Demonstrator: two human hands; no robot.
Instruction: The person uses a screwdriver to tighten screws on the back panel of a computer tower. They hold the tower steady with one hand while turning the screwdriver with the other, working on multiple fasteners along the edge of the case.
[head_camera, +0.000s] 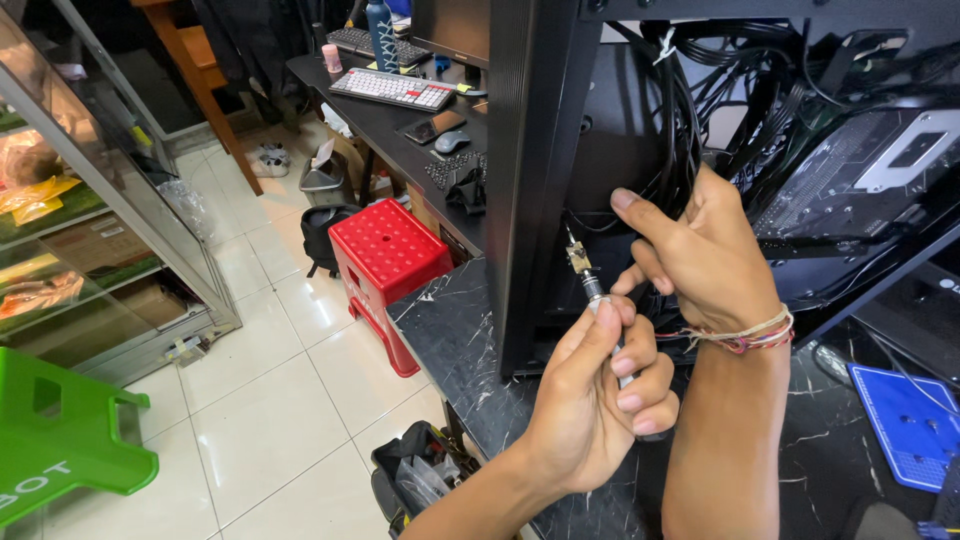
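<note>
An open black computer case (540, 180) stood on a dark marbled table (460, 340), its top and right side cut off by the frame. Inside hung a dense tangle of black cables (690, 110), which hid whatever lay behind them. The right hand (700, 255) reached in among those cables, thumb out and fingers curled; what its fingertips gripped could not be made out. The left hand (600, 395) was clenched round a slim screwdriver (590, 285), most of the handle buried in the fist. A small brass-coloured piece (578, 258) sat on the screwdriver's tip, just beside the case's front edge; its exact kind was too small to tell.
</note>
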